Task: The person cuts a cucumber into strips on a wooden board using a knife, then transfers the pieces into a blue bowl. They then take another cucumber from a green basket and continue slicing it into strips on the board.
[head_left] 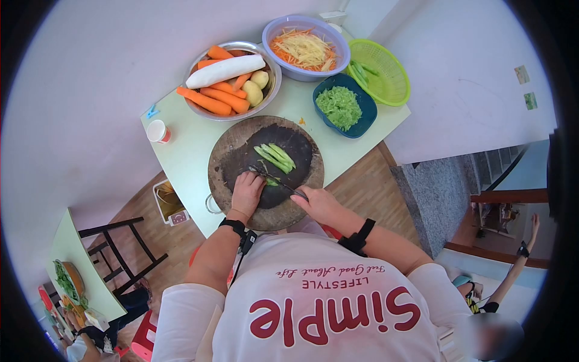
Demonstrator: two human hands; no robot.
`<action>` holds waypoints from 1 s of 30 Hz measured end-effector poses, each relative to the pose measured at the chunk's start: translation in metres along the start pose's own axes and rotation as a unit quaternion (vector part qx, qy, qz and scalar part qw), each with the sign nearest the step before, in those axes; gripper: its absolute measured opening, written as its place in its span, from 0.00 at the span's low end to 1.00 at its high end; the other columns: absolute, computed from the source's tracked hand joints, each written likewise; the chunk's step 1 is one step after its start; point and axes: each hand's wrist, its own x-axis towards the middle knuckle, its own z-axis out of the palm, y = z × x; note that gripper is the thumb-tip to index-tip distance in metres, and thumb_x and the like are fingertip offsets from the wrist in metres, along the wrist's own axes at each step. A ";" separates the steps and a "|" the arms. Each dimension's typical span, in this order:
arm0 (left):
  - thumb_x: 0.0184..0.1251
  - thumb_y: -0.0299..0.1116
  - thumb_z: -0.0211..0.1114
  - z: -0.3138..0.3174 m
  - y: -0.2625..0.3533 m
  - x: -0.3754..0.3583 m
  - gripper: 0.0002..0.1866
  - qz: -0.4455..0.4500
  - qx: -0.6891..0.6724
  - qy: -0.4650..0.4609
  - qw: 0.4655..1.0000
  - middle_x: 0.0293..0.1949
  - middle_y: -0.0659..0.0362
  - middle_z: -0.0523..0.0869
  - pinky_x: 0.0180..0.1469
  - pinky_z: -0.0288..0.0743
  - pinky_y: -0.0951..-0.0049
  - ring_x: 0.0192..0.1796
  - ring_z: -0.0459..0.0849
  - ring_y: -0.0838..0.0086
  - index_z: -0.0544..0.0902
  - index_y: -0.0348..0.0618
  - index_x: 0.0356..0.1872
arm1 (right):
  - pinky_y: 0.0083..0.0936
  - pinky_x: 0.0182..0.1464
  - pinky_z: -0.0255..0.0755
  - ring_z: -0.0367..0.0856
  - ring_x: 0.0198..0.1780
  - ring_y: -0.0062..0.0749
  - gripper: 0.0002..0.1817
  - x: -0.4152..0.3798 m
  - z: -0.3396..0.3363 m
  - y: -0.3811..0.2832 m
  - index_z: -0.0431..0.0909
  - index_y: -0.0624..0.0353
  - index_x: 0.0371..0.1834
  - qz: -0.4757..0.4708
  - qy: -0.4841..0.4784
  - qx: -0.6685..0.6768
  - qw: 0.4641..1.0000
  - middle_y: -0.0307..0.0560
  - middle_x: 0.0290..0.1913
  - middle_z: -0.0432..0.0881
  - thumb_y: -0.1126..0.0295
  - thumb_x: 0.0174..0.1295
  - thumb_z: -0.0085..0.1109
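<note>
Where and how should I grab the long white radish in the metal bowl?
Take the radish around its middle, from above; it lies on top of the carrots, upper side uncovered, and its long, rounded body should suit a wraparound hold.

From my station I see the left hand (247,192) resting on the round chopping board (222,145), near green vegetable strips (275,158), the right hand (319,204) gripping a knife (278,183). Beyond the board stands a metal bowl (277,84) with carrots (211,101).
</note>
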 end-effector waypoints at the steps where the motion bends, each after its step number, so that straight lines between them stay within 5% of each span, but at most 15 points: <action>1: 0.56 0.27 0.69 0.000 0.000 0.000 0.07 -0.001 0.000 0.000 1.000 0.38 0.55 0.81 0.48 0.73 0.60 0.45 0.79 0.57 0.82 0.43 0.36 | 0.48 0.42 0.75 0.83 0.39 0.62 0.24 0.001 0.000 0.001 0.79 0.62 0.47 0.000 -0.001 0.000 1.000 0.65 0.33 0.84 0.48 0.72 0.50; 30: 0.56 0.25 0.65 0.001 -0.010 -0.007 0.08 -0.006 -0.034 -0.014 0.999 0.41 0.56 0.81 0.52 0.74 0.61 0.49 0.79 0.59 0.83 0.43 0.39 | 0.48 0.39 0.77 0.84 0.37 0.59 0.23 0.000 0.005 -0.008 0.80 0.55 0.47 0.017 0.025 -0.014 0.999 0.61 0.32 0.85 0.46 0.71 0.51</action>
